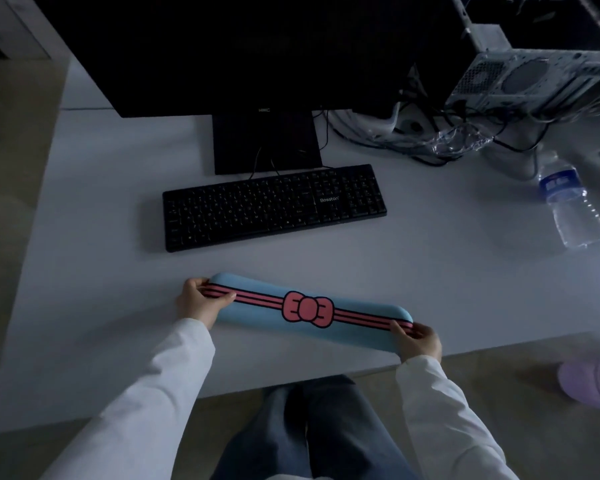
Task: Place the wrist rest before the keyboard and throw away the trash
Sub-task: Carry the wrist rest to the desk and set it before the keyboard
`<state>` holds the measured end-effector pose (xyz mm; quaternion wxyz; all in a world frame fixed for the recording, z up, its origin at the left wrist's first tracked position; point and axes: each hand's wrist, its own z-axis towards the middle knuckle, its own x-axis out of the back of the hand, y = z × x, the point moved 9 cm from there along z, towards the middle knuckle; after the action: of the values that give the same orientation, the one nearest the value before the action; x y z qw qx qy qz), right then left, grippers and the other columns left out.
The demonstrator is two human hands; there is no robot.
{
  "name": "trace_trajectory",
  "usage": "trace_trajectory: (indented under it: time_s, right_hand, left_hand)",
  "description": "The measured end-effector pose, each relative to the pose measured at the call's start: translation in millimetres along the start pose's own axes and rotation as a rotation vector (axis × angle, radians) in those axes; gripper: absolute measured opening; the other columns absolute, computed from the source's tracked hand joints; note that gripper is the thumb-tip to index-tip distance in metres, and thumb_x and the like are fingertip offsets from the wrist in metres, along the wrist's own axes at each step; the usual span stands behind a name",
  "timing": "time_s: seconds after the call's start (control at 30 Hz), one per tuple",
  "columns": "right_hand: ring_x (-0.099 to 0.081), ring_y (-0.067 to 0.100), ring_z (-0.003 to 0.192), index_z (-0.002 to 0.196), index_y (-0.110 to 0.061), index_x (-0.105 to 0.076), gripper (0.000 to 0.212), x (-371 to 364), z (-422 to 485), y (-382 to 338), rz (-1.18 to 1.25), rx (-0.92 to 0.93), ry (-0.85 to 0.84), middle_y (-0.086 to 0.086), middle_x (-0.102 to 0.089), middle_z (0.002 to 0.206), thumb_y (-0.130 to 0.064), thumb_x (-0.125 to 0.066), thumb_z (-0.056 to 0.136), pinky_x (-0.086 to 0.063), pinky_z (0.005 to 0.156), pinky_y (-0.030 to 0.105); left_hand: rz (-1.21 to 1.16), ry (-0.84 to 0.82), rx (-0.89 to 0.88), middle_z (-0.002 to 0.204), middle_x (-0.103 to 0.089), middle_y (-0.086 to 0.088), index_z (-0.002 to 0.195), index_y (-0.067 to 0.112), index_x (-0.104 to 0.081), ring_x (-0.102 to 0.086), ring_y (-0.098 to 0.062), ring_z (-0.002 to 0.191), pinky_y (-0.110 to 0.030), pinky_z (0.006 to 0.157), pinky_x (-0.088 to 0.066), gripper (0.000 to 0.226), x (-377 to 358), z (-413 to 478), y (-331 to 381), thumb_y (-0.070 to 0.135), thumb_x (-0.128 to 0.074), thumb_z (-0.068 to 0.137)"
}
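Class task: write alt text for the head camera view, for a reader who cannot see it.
A person's left hand and right hand hold the ends of a blue wrist rest with a pink bow, near the edge of a white desk, short of a black keyboard. A monitor stands behind and a water bottle to the right.

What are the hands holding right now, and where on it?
The blue wrist rest: left hand grips its left end, right hand its right end.

Looking matt and smooth: white desk [430, 289], black plastic keyboard [274, 207]. Showing soft, smooth blue wrist rest [257, 317]. Gleaming clear glossy plastic bottle [574, 206]; bare perforated metal computer case [534, 77].
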<state>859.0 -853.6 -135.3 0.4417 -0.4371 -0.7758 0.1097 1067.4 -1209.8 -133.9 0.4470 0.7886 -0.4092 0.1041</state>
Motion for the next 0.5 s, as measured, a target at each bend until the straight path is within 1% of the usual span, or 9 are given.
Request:
trace_trajectory:
  time_s: [0.07, 0.13, 0.2, 0.3, 0.5]
  right_hand:
    - [-0.061, 0.03, 0.092, 0.107, 0.006, -0.061, 0.04, -1.2, 1.9, -18.2, 0.037, 0.065, 0.02, 0.02, -0.066, 0.096, -0.014, -0.071, 0.074, -0.042, 0.081, 0.031]
    - [-0.061, 0.036, 0.103, 0.111, 0.004, -0.059, 0.043, -6.8, 6.5, -36.4, 0.044, 0.111, 0.019, 0.022, -0.066, 0.109, -0.014, -0.071, 0.074, -0.045, 0.089, 0.036]
    - [-0.061, 0.036, 0.105, 0.112, 0.002, -0.06, 0.044, -13.0, 10.2, -56.6, -0.002, 0.162, -0.006, 0.023, -0.066, 0.111, -0.017, -0.071, 0.074, -0.045, 0.092, 0.037]
    - [-0.061, 0.036, 0.105, 0.113, 0.002, -0.059, 0.044, -20.3, 15.7, -80.9, -0.043, 0.217, -0.033, 0.022, -0.066, 0.112, -0.017, -0.071, 0.075, -0.044, 0.091, 0.035]
    - [-0.06, 0.037, 0.107, 0.115, 0.0, -0.059, 0.044, -27.2, 32.1, -99.5, -0.109, 0.267, -0.046, 0.023, -0.065, 0.115, -0.017, -0.069, 0.076, -0.043, 0.094, 0.037]
  left_hand:
    - [-0.063, 0.036, -0.012, 0.119, -0.062, -0.022, 0.115, -0.003, -0.052, -0.059, -0.034, 0.109, -0.031, 0.086, -0.04, 0.054, 6.5, -3.9, -2.0, 0.009, -0.077, 0.068]
    - [-0.126, 0.081, -0.014, 0.117, -0.063, -0.024, 0.113, -0.003, -0.052, -0.06, -0.035, 0.108, -0.033, 0.085, -0.041, 0.052, 14.3, -5.8, -4.7, 0.007, -0.076, 0.068]
    - [-0.177, 0.111, -0.009, 0.115, -0.064, -0.024, 0.113, -0.003, -0.052, -0.061, -0.035, 0.107, -0.032, 0.084, -0.042, 0.051, 19.5, -7.0, -6.7, 0.008, -0.076, 0.069]
    - [-0.217, 0.14, 0.018, 0.115, -0.064, -0.024, 0.114, -0.003, -0.052, -0.061, -0.035, 0.106, -0.035, 0.087, -0.043, 0.051, 20.6, -7.2, -11.2, 0.008, -0.076, 0.069]
    - [-0.201, 0.199, 0.077, 0.114, -0.064, -0.024, 0.113, -0.004, -0.054, -0.062, -0.035, 0.105, -0.037, 0.088, -0.044, 0.051, 9.3, -9.3, -21.3, 0.01, -0.076, 0.069]
